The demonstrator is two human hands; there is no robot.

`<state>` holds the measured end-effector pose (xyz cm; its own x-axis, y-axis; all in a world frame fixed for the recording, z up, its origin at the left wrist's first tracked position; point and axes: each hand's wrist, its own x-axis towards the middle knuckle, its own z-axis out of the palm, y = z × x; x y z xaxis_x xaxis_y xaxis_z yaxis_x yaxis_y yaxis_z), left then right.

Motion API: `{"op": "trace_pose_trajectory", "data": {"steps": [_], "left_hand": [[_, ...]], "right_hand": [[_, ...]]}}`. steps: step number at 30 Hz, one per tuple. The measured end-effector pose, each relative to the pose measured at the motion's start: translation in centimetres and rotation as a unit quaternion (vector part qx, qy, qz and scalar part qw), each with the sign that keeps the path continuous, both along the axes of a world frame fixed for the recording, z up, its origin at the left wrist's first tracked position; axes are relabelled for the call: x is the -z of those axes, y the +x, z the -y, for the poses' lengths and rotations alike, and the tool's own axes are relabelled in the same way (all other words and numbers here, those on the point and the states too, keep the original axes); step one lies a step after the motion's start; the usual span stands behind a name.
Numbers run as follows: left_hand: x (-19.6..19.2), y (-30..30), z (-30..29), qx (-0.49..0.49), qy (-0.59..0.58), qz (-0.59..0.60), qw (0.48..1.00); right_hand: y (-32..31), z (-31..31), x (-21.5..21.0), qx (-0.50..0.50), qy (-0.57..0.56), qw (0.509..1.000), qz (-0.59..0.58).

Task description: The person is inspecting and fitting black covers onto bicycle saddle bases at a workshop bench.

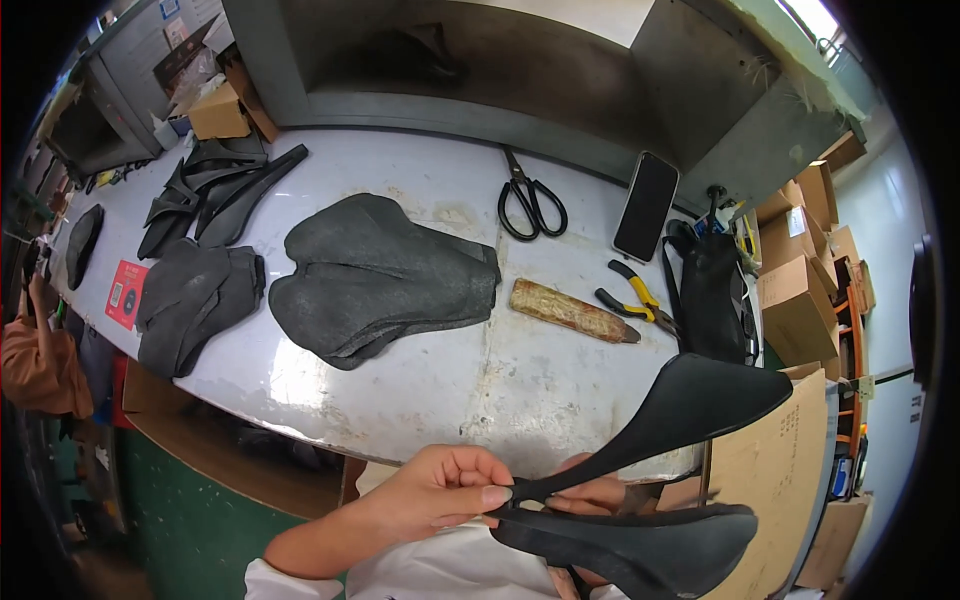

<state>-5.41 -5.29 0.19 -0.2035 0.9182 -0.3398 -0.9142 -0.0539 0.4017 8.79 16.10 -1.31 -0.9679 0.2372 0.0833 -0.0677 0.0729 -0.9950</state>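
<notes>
A black bicycle saddle (pixel 690 405) with two wide wings and a narrow nose is held over the near edge of the table. My left hand (pixel 440 492) pinches the nose end between thumb and fingers. Beneath the saddle, my right hand (pixel 597 490) grips it from below, seen through the gap between the wings; much of that hand is hidden. On the table ahead lies a pile of dark grey saddle-shaped sheets (pixel 380 270). To its right rests a worn, taped tool (pixel 572 310) with a blunt dark tip, beside yellow-and-black pliers (pixel 640 293).
Black-handled scissors (pixel 530 205) and a phone (pixel 646 207) lie farther back before a grey metal shelf (pixel 440 105). More grey sheets (pixel 197 305) and black saddle parts (pixel 215 190) lie left. Cardboard boxes (pixel 795 300) stand right. Another person's arm (pixel 45 350) shows far left.
</notes>
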Motion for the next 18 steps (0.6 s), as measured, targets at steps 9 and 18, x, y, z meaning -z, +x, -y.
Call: {"op": "trace_pose_trajectory", "data": {"steps": [9, 18], "left_hand": [[-1.9, 0.1, -0.2, 0.056, -0.053, -0.073, 0.994], [-1.9, 0.8, -0.3, 0.025, -0.02, -0.081, 0.996]], "right_hand": [[-3.0, 0.3, 1.6, -0.028, 0.173, 0.946, -0.271], [-1.6, -1.9, 1.1, -0.277, -0.026, 0.936, -0.214]]}}
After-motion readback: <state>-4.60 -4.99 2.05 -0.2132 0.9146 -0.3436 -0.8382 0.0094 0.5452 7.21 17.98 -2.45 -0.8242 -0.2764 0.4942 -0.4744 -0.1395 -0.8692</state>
